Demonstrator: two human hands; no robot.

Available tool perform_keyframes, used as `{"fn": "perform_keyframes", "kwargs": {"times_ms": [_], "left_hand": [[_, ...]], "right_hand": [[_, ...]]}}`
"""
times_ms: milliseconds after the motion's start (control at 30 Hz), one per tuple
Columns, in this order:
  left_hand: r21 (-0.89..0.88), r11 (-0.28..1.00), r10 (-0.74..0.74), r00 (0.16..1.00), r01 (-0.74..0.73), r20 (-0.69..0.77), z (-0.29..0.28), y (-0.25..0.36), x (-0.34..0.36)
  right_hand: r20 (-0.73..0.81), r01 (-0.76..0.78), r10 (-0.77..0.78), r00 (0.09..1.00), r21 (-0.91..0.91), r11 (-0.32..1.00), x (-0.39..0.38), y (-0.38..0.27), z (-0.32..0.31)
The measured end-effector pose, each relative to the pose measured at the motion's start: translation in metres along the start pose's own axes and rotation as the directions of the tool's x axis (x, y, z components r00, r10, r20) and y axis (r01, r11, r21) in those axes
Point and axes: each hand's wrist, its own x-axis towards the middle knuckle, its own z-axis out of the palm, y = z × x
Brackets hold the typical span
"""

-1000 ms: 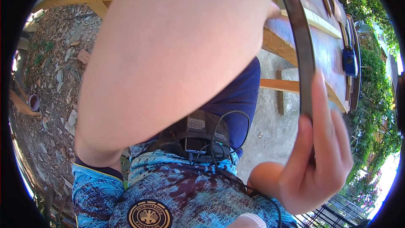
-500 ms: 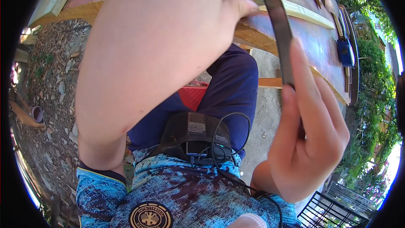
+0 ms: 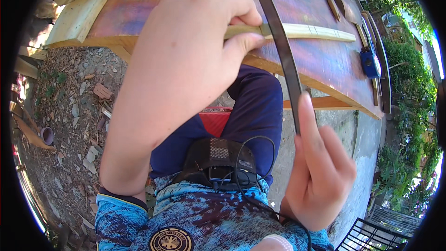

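My left hand (image 3: 195,51) is raised close to the camera and pinches a thin pale wooden strip (image 3: 316,31) between thumb and fingers, pressing it onto a reddish-brown board (image 3: 306,9). A long dark flat blade (image 3: 281,51) crosses the strip right beside my thumb. My right hand (image 3: 318,176) grips the blade's lower end, index finger stretched up along its flat. The blade's upper end runs out of the top of the view.
A blue tool (image 3: 370,63) and more wooden pieces lie at the board's far right. Pale timber planks (image 3: 79,7) rest at the upper left. Below are dirt with wood scraps (image 3: 74,125), a concrete floor (image 3: 334,125) and a black wire crate (image 3: 385,232).
The view has tilted up toward the board. My left hand has lowered onto the wooden strip, and the blade has swung from the right to cross the strip by my thumb.
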Motion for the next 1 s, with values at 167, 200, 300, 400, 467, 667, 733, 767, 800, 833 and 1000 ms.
{"fn": "perform_keyframes", "kwargs": {"times_ms": [167,200,300,400,467,667,733,767,800,833,1000], "left_hand": [[-0.059,0.998,0.019,0.999,-0.021,-0.038,0.005,0.0,0.002],[-0.056,0.998,0.025,0.999,-0.027,-0.037,0.004,0.0,0.003],[0.009,1.0,0.026,1.0,-0.026,-0.009,0.001,0.0,0.002],[0.01,1.0,0.0,0.999,-0.001,0.048,-0.002,0.003,0.002],[-0.009,1.0,-0.016,0.998,0.016,0.055,-0.005,0.003,0.005],[-0.045,0.999,0.023,0.999,-0.022,0.038,-0.01,-0.003,0.001],[-0.07,0.997,0.016,1.0,-0.015,0.023,-0.01,-0.004,-0.002],[-0.059,0.998,0.006,1.0,-0.005,0.011,-0.009,-0.004,-0.003],[-0.051,0.999,-0.002,1.0,0.002,0.003,-0.009,-0.004,-0.003],[-0.053,0.999,-0.001,1.0,0.001,0.003,-0.01,-0.004,-0.003],[-0.055,0.996,-0.077,0.997,0.077,0.007,-0.011,-0.004,-0.002]], "right_hand": [[-0.081,0.018,-0.016,0.997,0.023,1.0,0.014,0.005,0.012],[-0.093,0.055,-0.053,0.994,0.016,0.998,0.025,0.003,0.017],[-0.093,0.019,-0.016,0.996,0.032,0.999,0.028,0.003,0.014],[-0.162,-0.029,0.042,0.986,0.083,0.996,0.017,0.004,0.004],[-0.225,-0.039,0.063,0.972,0.106,0.994,0.012,0.005,0.0],[-0.068,-0.029,0.036,0.997,0.105,0.994,0.006,-0.001,0.002],[-0.076,-0.027,0.036,0.996,0.111,0.993,0.005,-0.002,0.003],[-0.044,-0.035,0.04,0.998,0.112,0.993,0.004,-0.003,0.002],[-0.014,-0.047,0.049,0.999,0.112,0.993,0.003,-0.005,0.001],[-0.014,-0.049,0.051,0.999,0.111,0.993,0.003,-0.005,0.002],[-0.014,-0.008,0.01,1.0,0.109,0.994,0.005,-0.007,0.003]]}}
